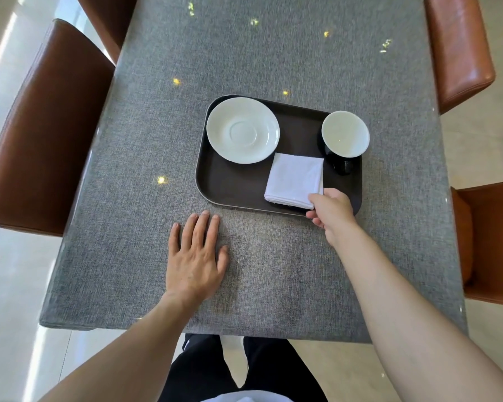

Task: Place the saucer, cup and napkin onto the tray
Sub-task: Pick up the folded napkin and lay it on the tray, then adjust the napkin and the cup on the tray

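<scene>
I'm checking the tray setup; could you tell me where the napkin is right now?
The napkin lies on the tray, in its near-right part, just below the saucer and left of the cup, with the right hand pinching its near-right corner.

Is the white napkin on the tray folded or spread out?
Folded: the napkin is a compact square with stacked layers at its near edge, pinched by the right hand.

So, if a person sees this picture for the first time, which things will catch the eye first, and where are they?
First comes the dark rectangular tray on the grey woven tablecloth, with a round white saucer at its far left and a white-lined dark cup at its far right. Next, the right hand pinches a corner of the folded white napkin at the tray's near edge, while the left hand lies flat on the cloth.
</scene>
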